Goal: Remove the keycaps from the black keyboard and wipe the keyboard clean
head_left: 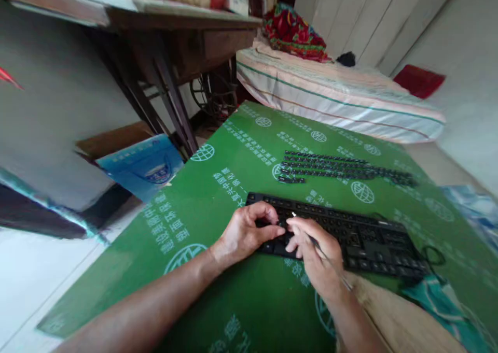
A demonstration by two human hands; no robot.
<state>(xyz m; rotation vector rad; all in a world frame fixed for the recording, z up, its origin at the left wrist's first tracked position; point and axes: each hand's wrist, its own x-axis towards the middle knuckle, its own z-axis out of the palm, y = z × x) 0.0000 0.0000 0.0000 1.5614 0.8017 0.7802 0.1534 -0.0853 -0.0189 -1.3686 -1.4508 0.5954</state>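
Black plastic keyboard (350, 236) lies lengthwise across the green printed sheet (233, 151). At its left end, the left hand (245, 234) rests curled on the keys, its grip unclear. The right hand (317, 257) pinches a thin tool (338, 274).

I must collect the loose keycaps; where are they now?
In the head view, the keycaps lie in rows right of centre on the green sheet, just beyond the keyboard, toward the bed.

We get soft, fairly bright daylight with no hard shadows; our left hand (245, 236) and right hand (317, 259) throw only faint shade on the keyboard (369, 239). The thin tool (338, 272) in the right hand blurs. Edges bend and smear, worst at the left wall (50, 135).
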